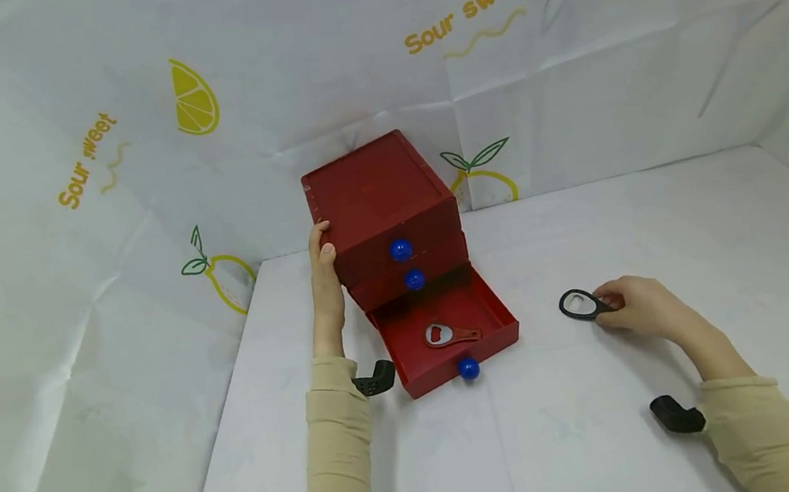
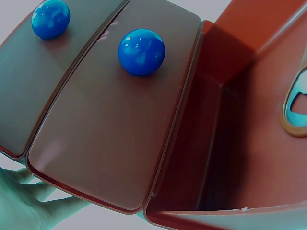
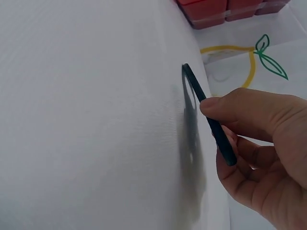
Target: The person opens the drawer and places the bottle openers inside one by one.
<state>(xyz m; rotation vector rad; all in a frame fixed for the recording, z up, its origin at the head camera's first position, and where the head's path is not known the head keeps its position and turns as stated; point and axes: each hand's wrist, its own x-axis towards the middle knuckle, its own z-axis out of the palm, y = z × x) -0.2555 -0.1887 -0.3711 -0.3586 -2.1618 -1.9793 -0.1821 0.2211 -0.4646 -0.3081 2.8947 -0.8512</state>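
Observation:
A red cabinet (image 1: 377, 185) with three drawers and blue knobs stands at the back of the table. Its bottom drawer (image 1: 499, 330) is pulled out, and a brown bottle opener with a metal head (image 1: 441, 334) lies inside. Against the cabinet's left side my left hand (image 1: 326, 285) rests; its fingers (image 2: 64, 211) look extended in the left wrist view. To the right of the drawer, my right hand (image 1: 641, 309) pinches a black bottle opener (image 1: 572, 313) by its handle. In the right wrist view this opener (image 3: 195, 82) is seen edge-on, close over the table, casting a shadow.
A white cloth covers the table (image 1: 578, 422). Behind it hangs a white backdrop (image 1: 338, 60) printed with lemons and lettering, close to the cabinet's back. Dark wrist-worn devices (image 1: 676, 414) jut from both sleeves, the left one near the drawer's front corner.

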